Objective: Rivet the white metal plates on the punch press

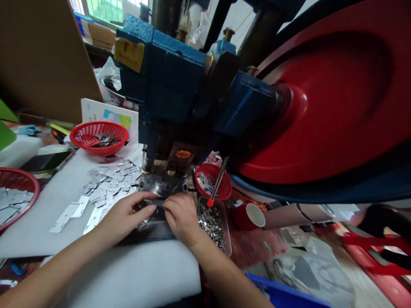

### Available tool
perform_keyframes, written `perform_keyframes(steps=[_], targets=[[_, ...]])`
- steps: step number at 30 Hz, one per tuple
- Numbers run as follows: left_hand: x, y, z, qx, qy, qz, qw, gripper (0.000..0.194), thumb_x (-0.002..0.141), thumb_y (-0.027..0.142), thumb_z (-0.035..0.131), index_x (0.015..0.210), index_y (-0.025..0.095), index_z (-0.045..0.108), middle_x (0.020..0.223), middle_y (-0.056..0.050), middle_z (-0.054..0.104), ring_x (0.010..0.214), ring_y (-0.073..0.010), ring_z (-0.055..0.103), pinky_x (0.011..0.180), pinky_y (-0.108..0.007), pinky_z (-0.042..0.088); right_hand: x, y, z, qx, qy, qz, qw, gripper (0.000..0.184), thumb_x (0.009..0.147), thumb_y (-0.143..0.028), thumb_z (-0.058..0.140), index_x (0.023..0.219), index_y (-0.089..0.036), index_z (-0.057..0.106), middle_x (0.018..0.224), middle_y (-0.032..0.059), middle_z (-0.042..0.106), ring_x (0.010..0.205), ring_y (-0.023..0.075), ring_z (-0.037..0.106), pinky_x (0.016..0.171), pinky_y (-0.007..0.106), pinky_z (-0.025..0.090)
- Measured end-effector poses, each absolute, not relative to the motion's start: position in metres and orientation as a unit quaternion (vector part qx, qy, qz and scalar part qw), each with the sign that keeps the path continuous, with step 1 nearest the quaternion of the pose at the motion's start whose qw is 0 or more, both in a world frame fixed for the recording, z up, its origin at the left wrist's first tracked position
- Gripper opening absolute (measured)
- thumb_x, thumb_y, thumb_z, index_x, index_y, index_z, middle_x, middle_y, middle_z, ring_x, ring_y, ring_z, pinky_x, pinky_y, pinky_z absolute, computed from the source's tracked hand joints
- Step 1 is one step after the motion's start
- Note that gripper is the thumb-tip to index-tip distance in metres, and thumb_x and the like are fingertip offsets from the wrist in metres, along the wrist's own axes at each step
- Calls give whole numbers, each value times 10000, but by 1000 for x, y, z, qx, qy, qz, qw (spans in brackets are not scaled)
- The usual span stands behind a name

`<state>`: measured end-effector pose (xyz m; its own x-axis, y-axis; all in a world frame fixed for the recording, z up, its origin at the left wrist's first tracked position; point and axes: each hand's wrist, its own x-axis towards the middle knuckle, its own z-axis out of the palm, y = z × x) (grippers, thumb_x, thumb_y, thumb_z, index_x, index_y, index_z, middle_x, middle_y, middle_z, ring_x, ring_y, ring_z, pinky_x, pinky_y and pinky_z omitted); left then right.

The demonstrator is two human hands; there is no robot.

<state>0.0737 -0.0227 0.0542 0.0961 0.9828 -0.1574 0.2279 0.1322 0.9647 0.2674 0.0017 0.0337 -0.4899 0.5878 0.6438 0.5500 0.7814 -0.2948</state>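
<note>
My left hand (126,213) rests at the front of the press's metal die (162,185). Its thumb and index finger are stretched out with a gap between them, and no part shows in that gap. A sliver of bright metal shows just below the thumb. Close beside it, my right hand (183,216) has its fingers bent and pressed together at the die's front edge; whatever they grip is hidden. Above both hands stands the blue press (167,72), its ram block (183,158) over the die. Flat silvery metal plates (111,182) lie scattered left of my left hand.
Red baskets of metal pieces stand behind the plates (99,149), at the far left (36,192) and behind my right hand (226,188). A clear tub (227,239) holds small metal bits, beside a red cup (245,216). A big red flywheel (337,98) fills the upper right.
</note>
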Motion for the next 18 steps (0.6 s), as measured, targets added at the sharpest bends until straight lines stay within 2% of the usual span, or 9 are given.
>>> perform_keyframes(steps=[3, 7, 9, 12, 18], targets=[[83, -8, 53, 684, 572, 336, 303, 238, 819, 402, 548, 954, 259, 682, 952, -19, 685, 898, -212, 599, 816, -349, 450, 263, 14, 35, -398, -821, 97, 398, 114, 883, -167, 524, 892, -213, 628, 864, 21, 673, 854, 172, 567, 838, 325, 422], [93, 27, 48, 699, 587, 359, 198, 267, 842, 394, 496, 910, 238, 702, 909, -42, 668, 903, -223, 587, 827, -358, 446, 256, 42, 35, -476, -757, 159, 417, 104, 848, -147, 559, 854, -211, 641, 850, 23, 658, 859, 182, 577, 802, 313, 438], [96, 45, 43, 677, 609, 369, 187, 263, 809, 395, 528, 881, 226, 715, 940, -62, 653, 945, -245, 575, 879, -384, 436, 254, 59, 32, -513, -737, 175, 403, 94, 810, -141, 590, 842, -206, 650, 867, 36, 642, 873, 198, 576, 811, 329, 446], [100, 63, 31, 652, 628, 374, 203, 280, 769, 350, 543, 942, 199, 701, 1045, -87, 639, 1029, -264, 562, 945, -402, 419, 253, 79, 25, -555, -709, 203, 385, 130, 735, -116, 635, 834, -198, 654, 897, 50, 612, 907, 212, 569, 845, 345, 454], [101, 75, 18, 645, 611, 357, 289, 371, 763, 318, 484, 1056, 165, 653, 1050, -71, 686, 991, -225, 627, 911, -337, 472, 253, 90, 20, -559, -688, 271, 375, 225, 690, -132, 646, 910, -178, 647, 925, 52, 594, 930, 210, 559, 867, 346, 464]])
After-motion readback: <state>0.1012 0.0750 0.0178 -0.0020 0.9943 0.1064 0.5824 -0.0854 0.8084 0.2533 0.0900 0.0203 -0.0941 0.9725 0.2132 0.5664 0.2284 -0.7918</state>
